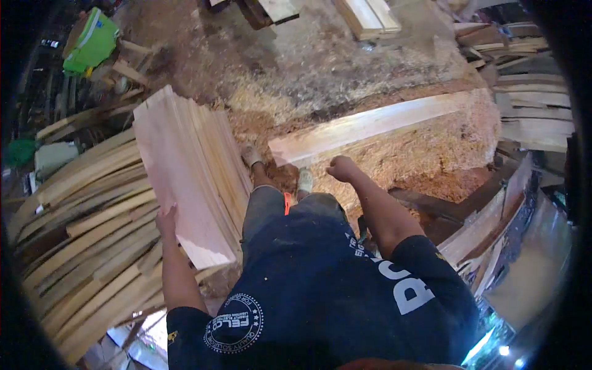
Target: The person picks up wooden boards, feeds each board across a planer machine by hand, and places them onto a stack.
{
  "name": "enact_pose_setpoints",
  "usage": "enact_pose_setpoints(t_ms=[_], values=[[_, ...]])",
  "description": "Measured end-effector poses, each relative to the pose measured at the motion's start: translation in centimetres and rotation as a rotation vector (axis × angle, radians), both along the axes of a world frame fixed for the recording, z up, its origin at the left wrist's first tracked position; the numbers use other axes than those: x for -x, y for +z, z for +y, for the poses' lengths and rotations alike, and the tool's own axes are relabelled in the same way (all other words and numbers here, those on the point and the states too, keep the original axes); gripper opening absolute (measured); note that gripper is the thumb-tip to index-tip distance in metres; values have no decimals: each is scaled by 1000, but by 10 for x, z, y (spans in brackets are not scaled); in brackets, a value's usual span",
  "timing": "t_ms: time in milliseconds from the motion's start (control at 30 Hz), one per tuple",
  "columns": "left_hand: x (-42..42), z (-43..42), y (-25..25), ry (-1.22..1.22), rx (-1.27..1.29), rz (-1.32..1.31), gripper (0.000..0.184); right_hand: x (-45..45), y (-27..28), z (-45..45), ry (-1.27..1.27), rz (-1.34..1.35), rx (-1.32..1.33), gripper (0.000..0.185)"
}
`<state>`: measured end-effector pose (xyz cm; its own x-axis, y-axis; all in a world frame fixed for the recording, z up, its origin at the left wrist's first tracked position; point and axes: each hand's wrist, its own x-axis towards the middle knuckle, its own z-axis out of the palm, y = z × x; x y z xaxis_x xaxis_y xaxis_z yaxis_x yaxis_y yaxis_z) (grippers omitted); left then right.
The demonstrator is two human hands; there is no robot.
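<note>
A stack of wide, thin wooden boards [179,166] leans at my left, its pale top face toward me. My left hand [165,220] is at the long left edge of the top board, fingers curled against it. In front of my right leg, my right hand [342,169] hangs in the air with its fingers curled in. Whether it holds anything small is hidden. Beyond that hand a single long board [376,126] lies on the sawdust, apart from it.
Many rough slats [92,240] are piled on the left. Sawdust [407,151] covers the ground by my feet. More planks [533,105] are stacked at the right, and lumber [369,18] lies at the top. A green bag [92,42] sits at the upper left.
</note>
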<state>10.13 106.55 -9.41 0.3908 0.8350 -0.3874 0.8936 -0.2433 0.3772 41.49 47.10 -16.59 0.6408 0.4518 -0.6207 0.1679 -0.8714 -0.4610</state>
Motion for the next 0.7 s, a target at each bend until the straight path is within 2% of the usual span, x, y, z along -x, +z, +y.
enact_pose_setpoints(t_ms=[133, 167, 200, 233, 267, 300, 367, 433, 467, 500, 567, 633, 700], values=[[-85, 67, -16, -94, -138, 99, 39, -44, 19, 112, 220, -131, -99, 41], [-101, 79, -19, -116, -125, 22, 39, -51, 43, 154, 238, -52, -54, 38], [-117, 91, -22, -139, -110, -54, 40, -52, 44, 198, 215, 58, -48, 36], [-128, 100, -22, -138, -30, -217, 41, -52, 23, 235, 462, -1, -170, 33], [-142, 111, -28, -136, 15, -317, 42, -54, 57, 282, 306, 225, -169, 33], [-157, 122, -34, -134, 64, -416, 42, -47, 83, 330, 257, 173, -179, 35], [-164, 143, -65, -130, 99, -451, 43, -36, 80, 401, 411, -24, -292, 35], [-165, 131, -32, -51, 214, -510, 46, -25, 84, 457, 279, -77, -330, 35], [-182, 112, 5, 25, 312, -577, 48, -20, 87, 482, 214, -105, -344, 35], [-178, 122, -16, 18, 267, -545, 50, -17, 88, 501, 194, -80, -291, 34], [-175, 124, -23, -4, 195, -476, 53, -20, 91, 521, 147, -61, -170, 34], [-191, 105, 26, -23, 146, -391, 54, -23, 98, 519, 191, -47, -173, 32], [-191, 104, 20, -14, 121, -398, 55, -28, 104, 518, 189, -21, -134, 30]])
